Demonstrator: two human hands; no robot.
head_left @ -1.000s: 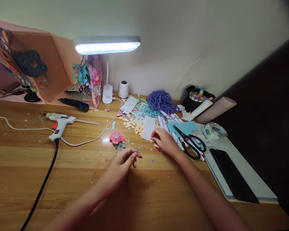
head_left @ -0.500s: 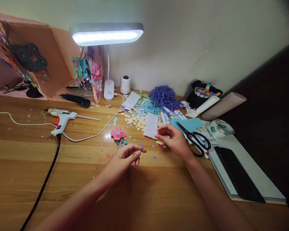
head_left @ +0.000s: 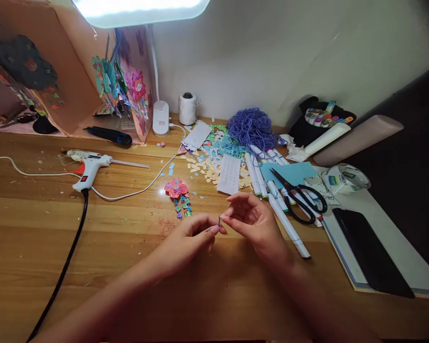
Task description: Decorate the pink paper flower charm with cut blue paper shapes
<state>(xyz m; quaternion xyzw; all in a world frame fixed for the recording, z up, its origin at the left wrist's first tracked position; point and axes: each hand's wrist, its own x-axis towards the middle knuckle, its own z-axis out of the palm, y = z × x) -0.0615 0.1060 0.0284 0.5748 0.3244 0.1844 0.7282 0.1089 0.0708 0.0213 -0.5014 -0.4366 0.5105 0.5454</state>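
Note:
Between thumb and fingers, my left hand [head_left: 196,236] pinches a short piece of purple yarn [head_left: 219,220] that sticks up from the grip. My right hand [head_left: 255,224] has its thumb and a finger closed at the top of that yarn; whether they grip the yarn or something tiny is too small to tell. A red paper flower [head_left: 176,188] with strings of small shapes lies just beyond my left hand. Behind my right hand is a white card [head_left: 229,175] with rows of small marks.
Left lies a glue gun [head_left: 91,172] with its cable, near a cutter [head_left: 109,135]. Purple yarn [head_left: 252,128] and paper scraps [head_left: 221,147] lie at the back. Right are scissors [head_left: 296,195], markers [head_left: 288,226], tape [head_left: 346,179] and a black slab [head_left: 372,252]. A lamp [head_left: 143,10] hangs above.
My right hand has moved down from beside the white card to the yarn in my left hand. The camera view has shifted, and more of the markers shows.

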